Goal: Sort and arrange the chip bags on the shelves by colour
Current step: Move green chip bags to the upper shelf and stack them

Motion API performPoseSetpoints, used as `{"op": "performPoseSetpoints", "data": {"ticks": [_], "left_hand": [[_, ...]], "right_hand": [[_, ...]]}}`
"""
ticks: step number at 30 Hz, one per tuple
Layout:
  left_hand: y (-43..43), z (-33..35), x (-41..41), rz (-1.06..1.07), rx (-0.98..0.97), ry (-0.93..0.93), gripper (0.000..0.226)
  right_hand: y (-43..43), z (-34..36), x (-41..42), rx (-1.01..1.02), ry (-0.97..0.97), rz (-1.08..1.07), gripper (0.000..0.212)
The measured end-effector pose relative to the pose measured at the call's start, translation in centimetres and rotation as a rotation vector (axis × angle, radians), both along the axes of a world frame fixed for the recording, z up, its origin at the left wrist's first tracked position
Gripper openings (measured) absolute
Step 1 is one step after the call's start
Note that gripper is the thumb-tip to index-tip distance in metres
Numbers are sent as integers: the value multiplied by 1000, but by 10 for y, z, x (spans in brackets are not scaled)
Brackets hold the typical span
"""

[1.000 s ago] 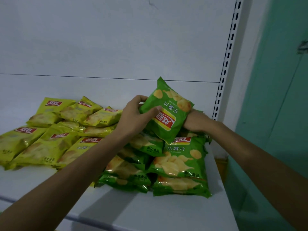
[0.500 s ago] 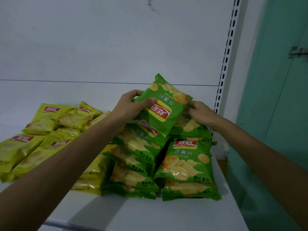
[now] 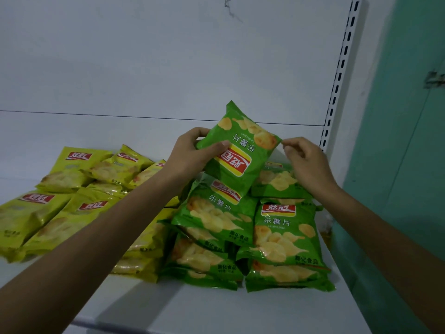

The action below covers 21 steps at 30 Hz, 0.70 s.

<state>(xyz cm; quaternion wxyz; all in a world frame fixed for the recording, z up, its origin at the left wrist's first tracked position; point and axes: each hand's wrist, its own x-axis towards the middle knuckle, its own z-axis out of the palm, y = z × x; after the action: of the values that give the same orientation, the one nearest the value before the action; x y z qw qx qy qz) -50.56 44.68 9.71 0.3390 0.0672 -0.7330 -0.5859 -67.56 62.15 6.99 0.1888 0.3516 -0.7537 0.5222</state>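
A green chip bag (image 3: 237,150) is held upside down above the green pile, its logo inverted. My left hand (image 3: 190,153) grips its left edge, thumb across the front. My right hand (image 3: 305,162) pinches its right corner between thumb and fingers. Below them several green bags (image 3: 284,235) lie stacked in two columns at the right end of the white shelf (image 3: 216,309). Several yellow bags (image 3: 60,206) lie spread over the shelf's left part, some partly hidden by my left forearm.
A white back panel (image 3: 144,68) rises behind the shelf. A slotted white upright (image 3: 337,88) stands at the shelf's right end, and a teal wall (image 3: 404,141) lies beyond it. Bare shelf surface shows in front of the bags.
My right hand came out from behind the held green bag and now pinches its right corner. The bag has been raised a little above the pile.
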Motion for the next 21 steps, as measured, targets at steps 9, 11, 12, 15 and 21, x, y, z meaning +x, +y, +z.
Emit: {"op": "performPoseSetpoints", "data": {"ticks": [9, 11, 12, 15, 21], "left_hand": [[-9, 29, 5, -118, -156, -120, 65], [-9, 41, 7, -142, -149, -108, 76], [-8, 45, 7, -143, -116, -79, 76], [-5, 50, 6, -123, -35, -24, 53], [21, 52, 2, -287, -315, -134, 22]], "right_hand": [[1, 38, 38, -176, -314, 359, 66], [2, 47, 48, -156, -421, 492, 71], [4, 49, 51, -146, -433, 530, 61], [14, 48, 62, -55, -403, 572, 45], [49, 58, 76, 76, -421, 585, 71]]}}
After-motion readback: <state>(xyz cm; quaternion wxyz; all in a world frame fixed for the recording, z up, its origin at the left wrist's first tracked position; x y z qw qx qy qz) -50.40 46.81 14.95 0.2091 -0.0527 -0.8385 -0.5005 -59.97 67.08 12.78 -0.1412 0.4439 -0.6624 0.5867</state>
